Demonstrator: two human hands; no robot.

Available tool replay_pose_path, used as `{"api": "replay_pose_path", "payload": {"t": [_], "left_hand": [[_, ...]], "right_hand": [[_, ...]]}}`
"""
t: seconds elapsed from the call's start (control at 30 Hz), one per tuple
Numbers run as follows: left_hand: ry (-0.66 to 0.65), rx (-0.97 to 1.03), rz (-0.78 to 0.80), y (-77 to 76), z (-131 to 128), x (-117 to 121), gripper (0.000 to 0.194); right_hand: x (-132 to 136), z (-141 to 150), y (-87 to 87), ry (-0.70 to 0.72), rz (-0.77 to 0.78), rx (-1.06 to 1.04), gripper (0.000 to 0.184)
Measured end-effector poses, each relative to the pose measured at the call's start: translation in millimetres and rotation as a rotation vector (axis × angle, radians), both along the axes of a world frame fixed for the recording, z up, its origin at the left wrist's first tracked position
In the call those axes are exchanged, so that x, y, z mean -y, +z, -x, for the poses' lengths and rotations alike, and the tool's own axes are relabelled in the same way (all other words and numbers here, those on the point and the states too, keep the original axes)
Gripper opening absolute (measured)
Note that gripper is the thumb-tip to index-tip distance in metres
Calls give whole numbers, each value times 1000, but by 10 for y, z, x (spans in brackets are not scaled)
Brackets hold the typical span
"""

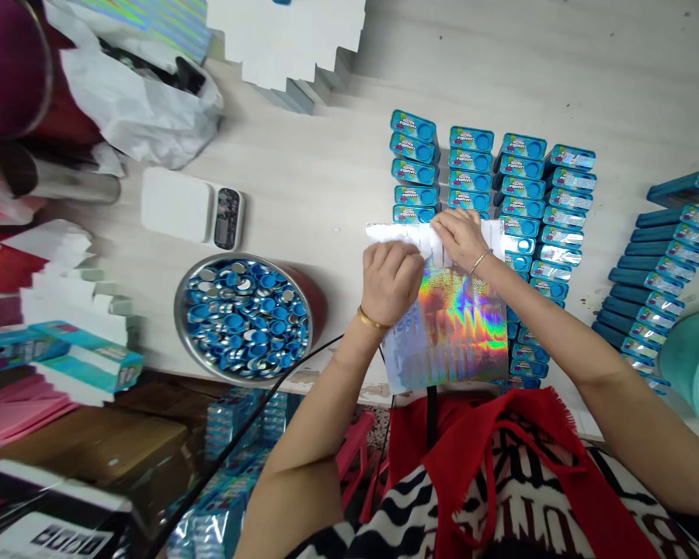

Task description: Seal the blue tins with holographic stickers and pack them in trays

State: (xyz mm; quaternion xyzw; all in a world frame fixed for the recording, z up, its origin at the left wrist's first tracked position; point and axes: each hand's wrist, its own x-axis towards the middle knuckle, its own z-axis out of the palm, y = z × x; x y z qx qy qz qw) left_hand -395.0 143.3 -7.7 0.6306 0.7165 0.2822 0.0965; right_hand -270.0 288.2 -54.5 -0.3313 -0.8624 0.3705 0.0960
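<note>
A shiny rainbow holographic sheet (451, 334), apparently of stickers, hangs over the table edge in front of my body. White bare strips show along its upper part. My left hand (391, 281) is closed at the sheet's left edge, its fingertips hidden under the fist. My right hand (460, 239) bends over the top of the sheet, fingers together at the white strips; the fingertips are partly hidden. Beyond and beneath the sheet stand rows of blue printed boxes (471, 140), with round marks on their upturned ends.
A steel bowl (180, 326) of blue-and-silver caps stands left, below a white digital scale (178, 206). More blue boxes (669, 248) line the right, beside a teal tub (681, 349). White stepped card stacks (291, 39) lie at the back. A black cable (238, 439) crosses lower left.
</note>
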Motion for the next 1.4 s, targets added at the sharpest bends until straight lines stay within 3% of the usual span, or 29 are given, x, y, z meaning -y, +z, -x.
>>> {"api": "replay_pose_path", "payload": {"t": [0.07,0.13,0.23,0.33,0.43,0.5,0.6,0.73,0.93,1.13,1.4], "left_hand": [[103,56,-16,180,-111,157,8],[288,174,-78,348,-245,273,10],[527,501,-175,475,-465,320,19],[604,818,-162,446,-713,264,23],[600,1006,-100,350,-1010,204,24],[585,1096,-56,269,-1223,176,25],[560,1183,24,118,-1527,104,27],[462,1131,103,-104,-1887,-123,26],[336,909,128,-303,-2259,-432,12],[336,520,233,-338,-2381,-470,10],[352,359,313,-427,-2428,-591,7]], "right_hand": [[5,-8,28,-36,-34,-24,58],[57,-85,120,-102,-49,-115,60],[272,-357,312,-260,83,-284,67],[616,-727,453,-400,423,-389,78],[922,-1070,527,-506,738,-422,73],[1029,-1281,566,-617,809,-450,57],[1032,-1617,612,-784,716,-503,43],[886,-2043,558,-908,541,-465,42],[683,-2360,262,-1110,462,-430,47],[645,-2525,30,-1060,315,-278,42],[659,-2584,-212,-981,135,-118,28]]}}
